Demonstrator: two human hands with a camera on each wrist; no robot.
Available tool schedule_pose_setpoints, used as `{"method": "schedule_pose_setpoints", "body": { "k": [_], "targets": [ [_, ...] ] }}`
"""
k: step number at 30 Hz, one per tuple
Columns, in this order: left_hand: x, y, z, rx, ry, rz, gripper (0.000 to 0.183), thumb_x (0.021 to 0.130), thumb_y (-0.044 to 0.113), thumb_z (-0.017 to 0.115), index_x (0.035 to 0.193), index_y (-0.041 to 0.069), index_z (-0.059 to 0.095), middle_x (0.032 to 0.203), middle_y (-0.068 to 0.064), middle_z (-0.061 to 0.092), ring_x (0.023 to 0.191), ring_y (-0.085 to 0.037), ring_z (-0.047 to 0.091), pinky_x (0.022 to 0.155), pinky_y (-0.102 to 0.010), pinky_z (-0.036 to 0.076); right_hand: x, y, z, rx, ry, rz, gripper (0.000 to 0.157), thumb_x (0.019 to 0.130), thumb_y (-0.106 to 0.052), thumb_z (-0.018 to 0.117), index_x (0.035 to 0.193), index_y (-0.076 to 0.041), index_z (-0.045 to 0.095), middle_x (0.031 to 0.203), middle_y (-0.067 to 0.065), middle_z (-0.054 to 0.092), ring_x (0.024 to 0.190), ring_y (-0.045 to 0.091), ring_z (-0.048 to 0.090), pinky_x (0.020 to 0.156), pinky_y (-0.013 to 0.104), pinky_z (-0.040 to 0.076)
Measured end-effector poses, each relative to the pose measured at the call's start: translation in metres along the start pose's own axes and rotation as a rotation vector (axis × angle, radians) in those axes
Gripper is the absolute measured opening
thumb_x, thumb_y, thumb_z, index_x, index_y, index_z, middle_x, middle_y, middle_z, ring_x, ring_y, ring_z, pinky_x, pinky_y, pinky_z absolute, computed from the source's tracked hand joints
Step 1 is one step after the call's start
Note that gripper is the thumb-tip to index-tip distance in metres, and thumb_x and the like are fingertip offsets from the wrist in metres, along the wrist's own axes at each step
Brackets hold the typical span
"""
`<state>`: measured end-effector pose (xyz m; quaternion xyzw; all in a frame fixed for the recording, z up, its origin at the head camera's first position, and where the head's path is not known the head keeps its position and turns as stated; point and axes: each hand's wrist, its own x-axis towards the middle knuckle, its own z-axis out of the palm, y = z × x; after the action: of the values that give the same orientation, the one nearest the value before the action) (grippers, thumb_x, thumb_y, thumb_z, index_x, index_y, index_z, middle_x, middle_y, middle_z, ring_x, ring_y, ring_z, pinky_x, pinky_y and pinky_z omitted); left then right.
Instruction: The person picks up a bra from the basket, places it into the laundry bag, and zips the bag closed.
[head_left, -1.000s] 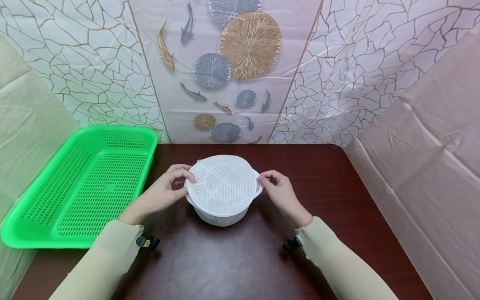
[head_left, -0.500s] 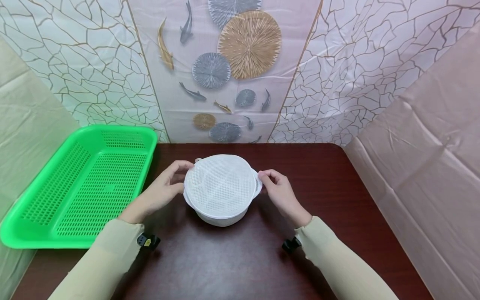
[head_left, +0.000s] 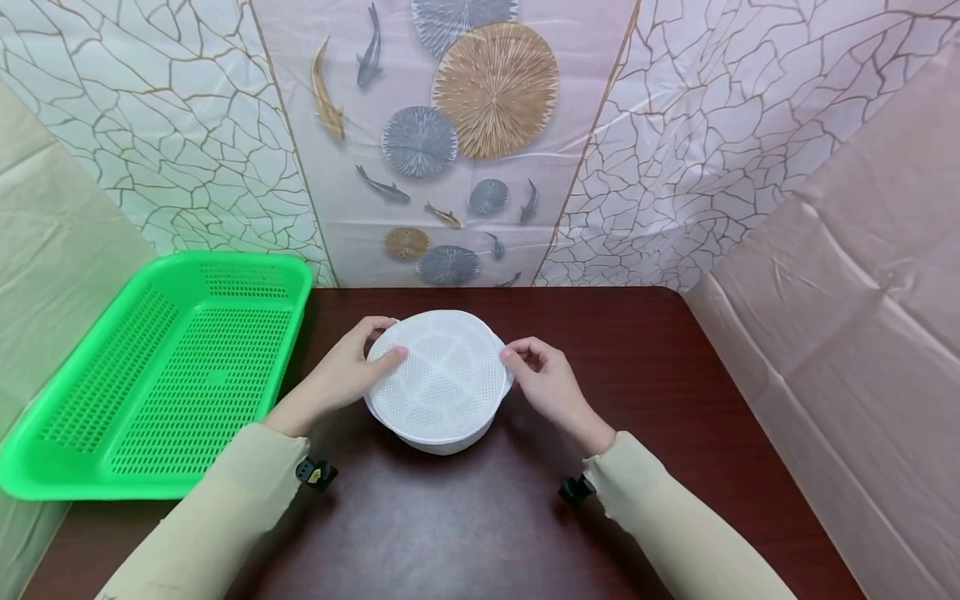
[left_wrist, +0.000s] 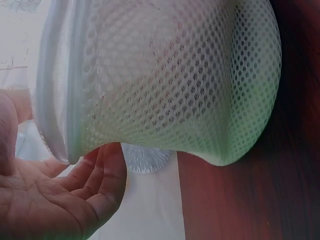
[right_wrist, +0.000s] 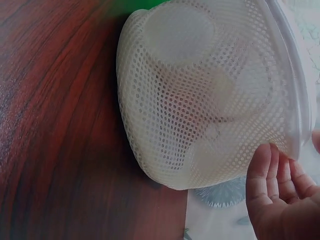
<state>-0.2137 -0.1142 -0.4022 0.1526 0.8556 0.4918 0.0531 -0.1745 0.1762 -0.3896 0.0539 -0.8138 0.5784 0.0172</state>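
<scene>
A round white mesh laundry bag [head_left: 438,387] stands on the dark red-brown table between the two hands. Its sides are honeycomb netting, and a thick band [left_wrist: 55,80] runs round its upper edge. Pale rounded shapes show through the netting in the right wrist view. My left hand [head_left: 345,367] grips the bag's left edge, thumb laid over the mesh top and fingers behind and below the rim. On the opposite side my right hand [head_left: 551,383] pinches the edge between thumb and fingers, its fingertips [right_wrist: 272,150] against the netting just below the band.
At the left lies a large green plastic basket [head_left: 288,367] with slotted walls and base. Patterned cloth [head_left: 495,242] hangs behind the table [head_left: 600,333], and beige cloth [head_left: 840,333] lines the right side. A small black device sits at each wrist.
My left hand loosened from the left edge, then moved right and took hold again with the thumb over the top. The right hand shifted slightly left with the edge it pinches.
</scene>
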Motion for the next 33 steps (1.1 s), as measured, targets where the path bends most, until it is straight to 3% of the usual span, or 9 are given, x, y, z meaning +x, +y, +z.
{"method": "schedule_pose_setpoints", "body": {
  "k": [7, 13, 21, 27, 29, 33],
  "targets": [
    [0.002, 0.005, 0.005, -0.039, -0.027, -0.025, 0.046, 0.093, 0.027, 0.065, 0.131, 0.011, 0.046, 0.113, -0.016, 0.058, 0.082, -0.024, 0.063, 0.068, -0.035, 0.054, -0.003, -0.004, 0.004, -0.06, -0.026, -0.021, 0.015, 0.094, -0.013, 0.063, 0.098, 0.001, 0.067, 0.076, 0.009, 0.06, 0.065, 0.019, 0.055, 0.058, 0.024, 0.044],
    [0.004, 0.004, 0.009, -0.029, 0.009, -0.027, 0.038, 0.093, 0.023, 0.065, 0.126, 0.011, 0.05, 0.107, -0.014, 0.059, 0.082, -0.023, 0.061, 0.071, -0.036, 0.053, -0.003, -0.003, 0.004, -0.069, -0.041, -0.021, 0.014, 0.094, -0.011, 0.063, 0.095, 0.002, 0.068, 0.077, 0.023, 0.061, 0.062, 0.015, 0.053, 0.057, 0.023, 0.042],
    [0.002, 0.001, 0.012, -0.061, 0.034, 0.014, 0.034, 0.091, 0.017, 0.068, 0.12, 0.012, 0.053, 0.095, -0.01, 0.06, 0.08, -0.023, 0.058, 0.067, -0.036, 0.052, 0.0, -0.001, 0.003, -0.084, -0.036, -0.056, 0.016, 0.095, -0.011, 0.062, 0.092, 0.003, 0.068, 0.071, 0.014, 0.059, 0.061, 0.013, 0.05, 0.056, 0.023, 0.04],
    [0.001, 0.001, 0.013, -0.074, 0.037, 0.045, 0.032, 0.089, 0.015, 0.07, 0.117, 0.014, 0.054, 0.094, -0.008, 0.062, 0.082, -0.022, 0.058, 0.069, -0.037, 0.052, 0.01, 0.023, 0.003, -0.096, -0.007, -0.075, 0.015, 0.094, -0.019, 0.064, 0.091, -0.005, 0.069, 0.068, 0.0, 0.056, 0.06, 0.012, 0.048, 0.055, 0.024, 0.039],
    [0.0, 0.004, 0.013, -0.073, 0.03, 0.049, 0.031, 0.09, 0.014, 0.069, 0.117, 0.014, 0.054, 0.094, -0.008, 0.062, 0.082, -0.022, 0.058, 0.069, -0.037, 0.052, 0.014, 0.032, 0.004, -0.1, 0.003, -0.08, 0.015, 0.094, -0.023, 0.065, 0.092, -0.009, 0.07, 0.07, 0.001, 0.058, 0.061, 0.014, 0.049, 0.055, 0.024, 0.039],
    [-0.002, 0.007, 0.014, -0.063, 0.023, 0.057, 0.028, 0.092, 0.013, 0.066, 0.117, 0.014, 0.054, 0.095, -0.008, 0.062, 0.08, -0.023, 0.057, 0.067, -0.038, 0.052, 0.014, 0.03, 0.004, -0.1, 0.002, -0.099, 0.017, 0.094, -0.022, 0.064, 0.095, -0.006, 0.069, 0.076, 0.006, 0.062, 0.063, 0.015, 0.051, 0.056, 0.025, 0.04]
  ]
}}
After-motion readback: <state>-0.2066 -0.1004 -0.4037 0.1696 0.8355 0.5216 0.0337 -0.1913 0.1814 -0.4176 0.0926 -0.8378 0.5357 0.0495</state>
